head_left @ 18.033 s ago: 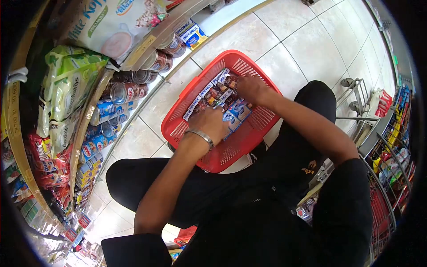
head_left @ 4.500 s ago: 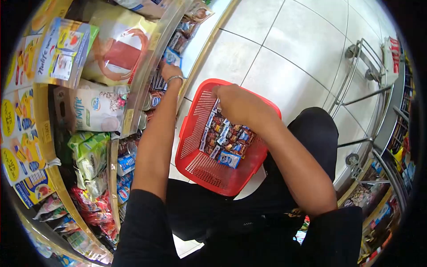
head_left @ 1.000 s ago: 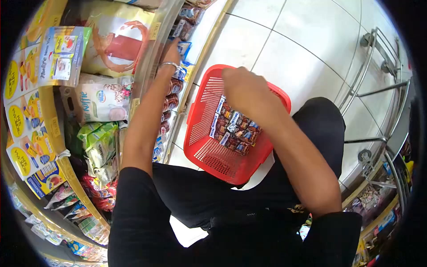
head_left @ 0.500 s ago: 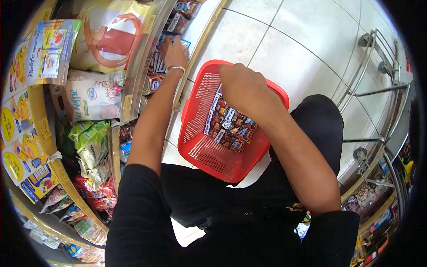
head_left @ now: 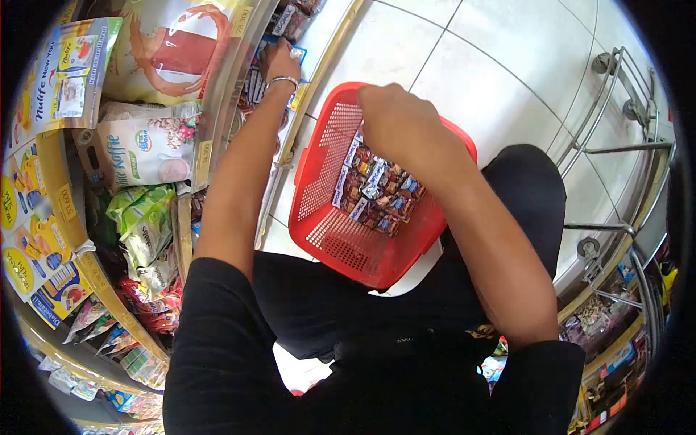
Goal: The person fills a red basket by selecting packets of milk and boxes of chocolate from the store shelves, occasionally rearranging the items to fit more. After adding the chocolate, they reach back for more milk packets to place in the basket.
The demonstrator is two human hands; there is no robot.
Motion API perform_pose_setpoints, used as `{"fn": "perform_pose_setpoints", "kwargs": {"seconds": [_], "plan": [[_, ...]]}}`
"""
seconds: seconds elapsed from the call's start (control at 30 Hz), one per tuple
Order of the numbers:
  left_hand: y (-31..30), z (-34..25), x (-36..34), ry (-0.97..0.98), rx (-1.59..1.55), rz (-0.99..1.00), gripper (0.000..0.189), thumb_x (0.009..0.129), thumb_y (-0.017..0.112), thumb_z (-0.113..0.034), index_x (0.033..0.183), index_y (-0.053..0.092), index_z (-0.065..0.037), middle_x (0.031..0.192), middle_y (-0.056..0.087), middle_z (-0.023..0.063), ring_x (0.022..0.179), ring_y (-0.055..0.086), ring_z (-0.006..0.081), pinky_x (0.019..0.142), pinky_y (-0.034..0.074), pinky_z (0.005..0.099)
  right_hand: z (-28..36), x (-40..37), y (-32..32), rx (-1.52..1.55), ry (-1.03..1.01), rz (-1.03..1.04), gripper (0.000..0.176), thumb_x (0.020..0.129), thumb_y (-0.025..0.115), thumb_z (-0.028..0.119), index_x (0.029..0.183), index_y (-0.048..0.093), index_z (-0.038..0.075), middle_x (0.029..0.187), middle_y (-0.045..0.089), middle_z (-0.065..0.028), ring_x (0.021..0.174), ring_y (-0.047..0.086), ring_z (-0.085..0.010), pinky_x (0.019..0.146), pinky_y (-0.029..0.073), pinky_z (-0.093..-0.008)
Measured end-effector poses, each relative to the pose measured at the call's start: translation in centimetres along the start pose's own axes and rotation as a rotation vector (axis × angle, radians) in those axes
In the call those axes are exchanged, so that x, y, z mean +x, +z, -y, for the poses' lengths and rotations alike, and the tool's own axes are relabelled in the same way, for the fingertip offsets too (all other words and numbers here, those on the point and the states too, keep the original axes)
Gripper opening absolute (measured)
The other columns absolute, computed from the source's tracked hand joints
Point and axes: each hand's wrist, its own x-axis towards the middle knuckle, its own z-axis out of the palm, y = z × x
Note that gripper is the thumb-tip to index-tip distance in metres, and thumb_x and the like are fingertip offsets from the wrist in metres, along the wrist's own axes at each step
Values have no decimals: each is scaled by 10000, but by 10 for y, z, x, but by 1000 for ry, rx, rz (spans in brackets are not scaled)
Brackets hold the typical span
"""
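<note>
My left hand (head_left: 278,62), with a bracelet at the wrist, reaches onto the low shelf at the upper left. Its fingers are curled over a blue-and-white packet (head_left: 300,56); the fingertips are hidden. My right hand (head_left: 397,125) is closed at the far rim of the red plastic basket (head_left: 308,210). Its palm and fingertips face away, so what lies inside it is hidden. Strips of small brown sachets with white labels (head_left: 377,190) lie in the basket below this hand. The basket rests between my legs.
Shelves at the left hold a large yellow bag (head_left: 170,51), a white coffee pack (head_left: 145,151) and green pouches (head_left: 145,217). Price-strip edges (head_left: 235,80) run along them. At the right stands a metal rack on wheels (head_left: 616,145). Pale floor tiles (head_left: 500,72) lie beyond the basket.
The view has shifted slightly, so the shelf goods and both hands sit a little higher. Both hands keep nearly the same places, at the shelf packets and at the basket.
</note>
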Motion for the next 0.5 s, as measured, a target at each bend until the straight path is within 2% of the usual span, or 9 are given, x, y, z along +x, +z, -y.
{"fn": "perform_pose_setpoints", "kwargs": {"seconds": [0.17,0.23,0.27,0.3,0.37,0.4,0.47,0.5], "plan": [[12,13,1,-22,-167,112,295,758,708,-155,1039,629,-105,1086,605,189,1063,548,384,960,433,461,5,2,-1,-7,3,23,223,821,567,95,959,687,-32,914,700,-232,857,711,-351,732,569,-457],[-1,4,1,37,-195,76,317,762,696,-167,1057,621,-76,1029,635,198,1011,586,378,921,455,460,6,1,-6,-20,58,91,219,854,607,119,1036,640,0,1025,674,-239,971,670,-377,835,538,-472],[-12,-5,-6,25,-181,38,311,763,686,-183,1037,625,-49,965,659,196,923,627,364,854,484,460,6,1,-7,-23,58,94,219,854,607,119,1036,640,0,1025,674,-239,971,670,-377,835,538,-472],[-18,-6,-12,20,-181,40,311,763,686,-183,1037,625,-49,965,659,196,923,627,364,854,484,460,5,1,-8,-35,79,82,228,857,612,126,1044,640,-2,1026,676,-238,981,668,-373,843,537,-462],[-31,-11,-20,98,-340,-135,268,783,680,-189,995,633,-32,932,668,189,866,645,350,797,504,451,1,3,-10,-45,102,63,238,859,616,134,1052,641,-4,1028,678,-236,990,667,-370,851,535,-452],[-53,-20,-34,179,-454,-231,191,814,675,-161,946,636,-28,895,656,170,832,632,333,749,498,430,-3,5,-8,-44,99,39,256,862,623,149,1069,641,-2,1027,681,-232,996,665,-367,858,531,-444],[-117,-55,-79,162,-561,-236,129,848,656,-117,927,624,-19,841,631,145,779,608,315,696,480,406,-12,10,-12,-46,105,8,276,866,630,164,1086,641,-1,1026,684,-228,1003,664,-365,865,527,-436],[-130,-65,-105,202,-558,-238,94,859,647,-91,905,612,-17,812,610,129,717,586,290,647,460,396,-15,12,-13,-28,122,-14,290,866,638,175,1102,643,7,1029,685,-226,1003,664,-363,872,522,-434]]}}
